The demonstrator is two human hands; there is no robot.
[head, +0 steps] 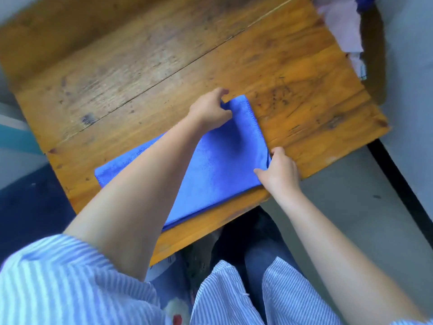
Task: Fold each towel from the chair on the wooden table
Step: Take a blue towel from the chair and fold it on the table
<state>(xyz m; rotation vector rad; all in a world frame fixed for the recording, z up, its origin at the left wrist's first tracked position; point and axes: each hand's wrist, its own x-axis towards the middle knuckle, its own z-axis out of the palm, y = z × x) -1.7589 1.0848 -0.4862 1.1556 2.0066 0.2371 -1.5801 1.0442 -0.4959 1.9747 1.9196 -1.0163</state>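
Striped sleeves (58, 277) sit closest to the lens. Left hand (210, 109) pinches the far corner of the blue towel (218, 170), right hand (281, 172) pinches the near corner of that same edge. It's lying folded on the wooden table (140, 66). I'd lift both corners together and match edges before pressing flat. More towels (339, 22) wait top right.

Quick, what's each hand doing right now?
Left hand: pinches the far corner of the blue towel.
Right hand: grips the towel's near right corner.
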